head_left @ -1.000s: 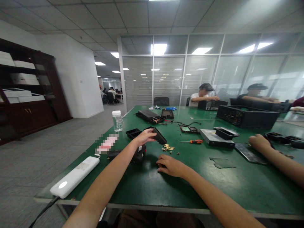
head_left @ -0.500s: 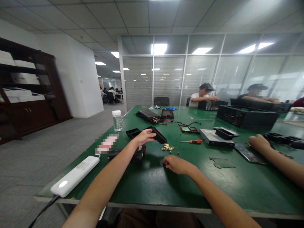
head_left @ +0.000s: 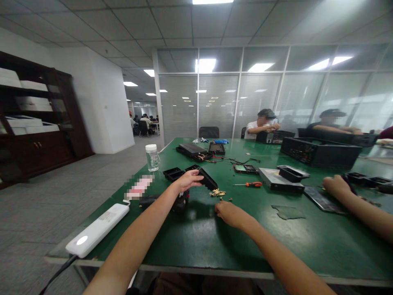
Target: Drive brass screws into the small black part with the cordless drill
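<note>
My left hand (head_left: 188, 180) grips a small black plastic tray (head_left: 209, 178), tilted with its lower right end just above the table. Close to that end lies a little pile of brass-coloured metal pieces (head_left: 217, 192), with a few loose screws (head_left: 230, 199) beside it. Just in front of the pile, my right hand (head_left: 229, 213) is closed with its fingertips down at the tabletop; whatever is in them is hidden. A second black tray (head_left: 172, 173) stands behind my left wrist. Under my left forearm sits a black and red power tool (head_left: 180, 201), partly covered.
An orange-handled screwdriver (head_left: 253, 184), a flat metal drive (head_left: 281, 180) and a jagged dark sheet (head_left: 287, 212) lie to the right. A co-worker's hand (head_left: 336, 186) is at the right edge. A power strip (head_left: 101, 229) and clear bottle (head_left: 152, 158) line the left side.
My right hand has shifted slightly right, keeping its fingers closed near the screws. My left hand still holds the tray, its end slightly lower beside the brass pieces.
</note>
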Demonstrator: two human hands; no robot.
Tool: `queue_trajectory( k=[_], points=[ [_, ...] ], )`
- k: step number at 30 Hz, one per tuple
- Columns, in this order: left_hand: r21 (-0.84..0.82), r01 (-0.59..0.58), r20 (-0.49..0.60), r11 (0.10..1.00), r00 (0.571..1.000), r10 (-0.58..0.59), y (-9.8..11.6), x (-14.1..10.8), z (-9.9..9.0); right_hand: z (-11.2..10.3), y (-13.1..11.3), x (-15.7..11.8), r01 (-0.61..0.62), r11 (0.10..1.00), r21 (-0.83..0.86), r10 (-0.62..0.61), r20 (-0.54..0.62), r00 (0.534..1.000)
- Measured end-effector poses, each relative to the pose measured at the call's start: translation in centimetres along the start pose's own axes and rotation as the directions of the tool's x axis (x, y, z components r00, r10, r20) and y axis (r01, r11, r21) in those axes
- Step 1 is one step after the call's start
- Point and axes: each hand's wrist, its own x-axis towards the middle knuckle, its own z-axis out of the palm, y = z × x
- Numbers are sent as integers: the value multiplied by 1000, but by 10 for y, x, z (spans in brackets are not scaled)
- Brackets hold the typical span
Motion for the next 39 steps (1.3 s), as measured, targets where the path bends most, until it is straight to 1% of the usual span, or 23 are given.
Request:
queue_trajectory(
  k=[2, 4, 10, 13, 15, 17, 18, 20, 21, 22, 23, 28, 31, 33, 36, 37, 39],
  points=[
    [-6, -3, 7, 1000, 1000, 3, 0, 1, -1, -2, -1, -1, -20, 999, -34, 21, 21, 1000],
    [-11, -4, 19, 1000, 1000, 5, -1, 1, -1, -6, -1, -2, -24, 999, -32, 25, 45, 999],
    [-1, 9, 12, 1000, 1000, -9, 0, 0, -4, -10, 5, -3, -4, 998, 66, -4, 115, 993],
    [18, 31, 37, 999, 999, -32, 1, -2, -5, -11, 10, -2, 21, 991, 133, -38, 130, 991],
    [38, 63, 65, 997, 996, -66, 3, -3, -7, -16, 14, -1, 40, 983, 182, -55, 78, 995],
    [56, 96, 94, 994, 990, -101, 5, -5, -8, -24, 19, 4, 47, 978, 202, -35, -60, 998],
    [65, 109, 112, 992, 987, -115, 5, -6, -9, -28, 23, 7, 37, 981, 192, -8, -151, 989],
    [90, 129, 157, 988, 977, -142, 7, -9, -10, -34, 31, 16, -8, 989, 148, 56, -321, 945],
    [107, 137, 186, 985, 970, -155, 7, -10, -10, -34, 35, 21, -36, 992, 125, 80, -366, 927],
    [128, 140, 217, 982, 962, -165, 8, -11, -10, -33, 40, 27, -74, 992, 102, 108, -385, 917],
    [150, 137, 250, 979, 953, -171, 8, -12, -9, -31, 44, 31, -105, 991, 77, 127, -393, 911],
    [235, 41, 371, 971, 920, -128, 11, -14, -2, -15, 60, 48, -136, 990, -42, 112, -359, 927],
    [300, 51, 406, 953, 897, -176, 11, -14, 0, -12, 63, 52, -176, 980, -94, 139, -314, 939],
    [340, 66, 418, 938, 883, -213, 10, -14, -1, -11, 64, 53, -182, 978, -101, 146, -286, 947],
    [381, 79, 417, 921, 875, -248, 6, -13, -3, -13, 67, 50, -169, 984, -56, 148, -277, 949],
    [391, 81, 413, 917, 874, -254, 5, -12, -4, -13, 68, 47, -164, 986, -8, 154, -294, 943],
    [407, 82, 408, 910, 875, -261, 3, -11, -4, -15, 70, 41, -144, 981, 133, 184, -367, 912]
  ],
)
